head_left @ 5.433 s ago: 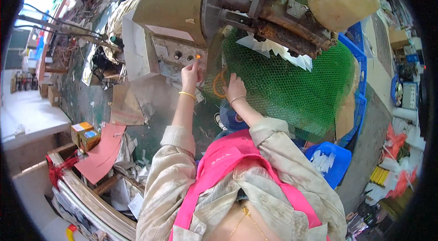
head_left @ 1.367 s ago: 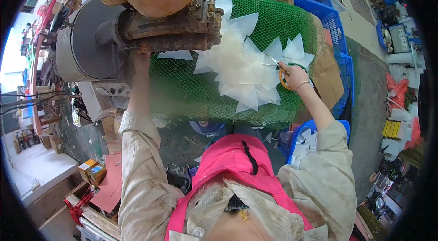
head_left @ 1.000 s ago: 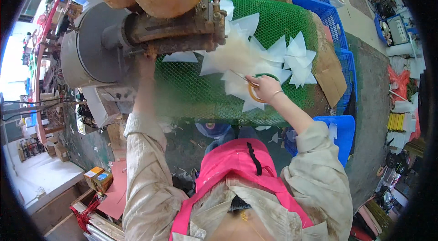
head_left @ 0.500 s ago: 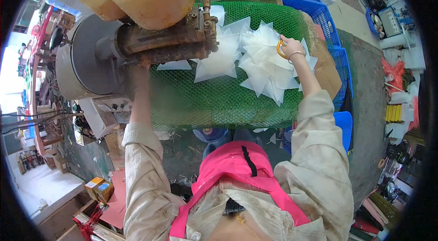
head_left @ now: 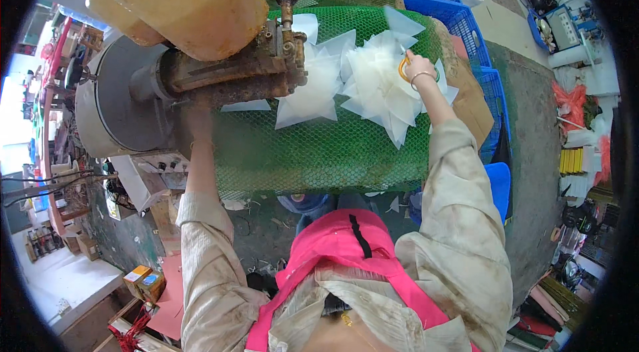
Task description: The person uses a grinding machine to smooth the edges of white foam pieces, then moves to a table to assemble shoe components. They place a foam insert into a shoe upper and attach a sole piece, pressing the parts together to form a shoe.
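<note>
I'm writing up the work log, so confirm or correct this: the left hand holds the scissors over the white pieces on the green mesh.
Wrong side: the head view shows the right hand holding the scissors over the white pieces on the green mesh. The left hand is by the rusty machine.

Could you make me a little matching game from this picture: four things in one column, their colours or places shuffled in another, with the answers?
Things:
1. Scissors
2. Netting
3. Apron
4. Crates

Colours or places:
A. Pink, with a black strip on it
B. Blue, at the right of the netting
C. In the right hand
D. Green, under the white pieces

Pairs: 1-C, 2-D, 3-A, 4-B
</note>
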### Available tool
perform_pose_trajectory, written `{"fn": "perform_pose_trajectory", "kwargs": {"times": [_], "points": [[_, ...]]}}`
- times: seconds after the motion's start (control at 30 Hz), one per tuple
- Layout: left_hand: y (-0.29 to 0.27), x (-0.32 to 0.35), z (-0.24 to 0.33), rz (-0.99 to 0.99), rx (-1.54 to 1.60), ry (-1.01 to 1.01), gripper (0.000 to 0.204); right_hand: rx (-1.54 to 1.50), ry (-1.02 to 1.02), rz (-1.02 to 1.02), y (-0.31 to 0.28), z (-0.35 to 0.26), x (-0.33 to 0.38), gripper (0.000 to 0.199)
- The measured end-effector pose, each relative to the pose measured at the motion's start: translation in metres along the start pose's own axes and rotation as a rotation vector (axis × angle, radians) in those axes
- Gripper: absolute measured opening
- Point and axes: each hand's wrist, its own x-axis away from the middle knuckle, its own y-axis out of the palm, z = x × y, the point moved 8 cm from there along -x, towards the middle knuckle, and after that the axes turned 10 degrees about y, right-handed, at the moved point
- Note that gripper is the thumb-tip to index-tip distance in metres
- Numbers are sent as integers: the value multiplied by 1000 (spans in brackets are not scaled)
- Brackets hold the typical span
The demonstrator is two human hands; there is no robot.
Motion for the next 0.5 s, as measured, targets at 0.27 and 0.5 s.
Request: {"fn": "perform_pose_trajectory", "kwargs": {"times": [0.27, 0.5], "points": [[58, -13, -51, 43, -598, 361, 39, 79, -310, -92, 20, -4, 111, 37], [48, -20, -101, 424, -203, 435, 42, -131, -22, -76, 37, -4, -4, 41]]}}
